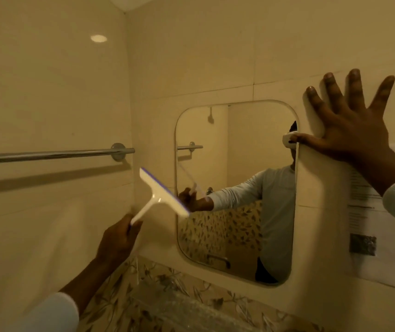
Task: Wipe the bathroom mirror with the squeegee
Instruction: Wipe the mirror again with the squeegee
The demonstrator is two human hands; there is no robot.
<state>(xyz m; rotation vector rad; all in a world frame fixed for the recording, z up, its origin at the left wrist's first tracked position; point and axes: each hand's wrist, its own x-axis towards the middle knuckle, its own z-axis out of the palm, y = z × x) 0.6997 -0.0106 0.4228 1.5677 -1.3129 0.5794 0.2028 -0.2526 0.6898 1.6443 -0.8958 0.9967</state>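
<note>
**White squeegee at mirror's left edge, contact unclear**

White plastic squeegee sits centre-left of frame. Its blade head is tilted, upper end toward the tile, lower end overlapping the left edge of the mirror. Motion blur; can't tell if the blade touches the glass.

Left hand, lower left of frame, has its fingers wrapped round the squeegee handle.

Right hand, upper right, is spread wide with fingers straight, palm toward the tiled wall just right of the mirror. Its thumb lies at the mirror's right edge.

Chrome towel bar runs along the left wall. Printed paper notice is stuck on the wall at the right, below the right wrist.
</note>
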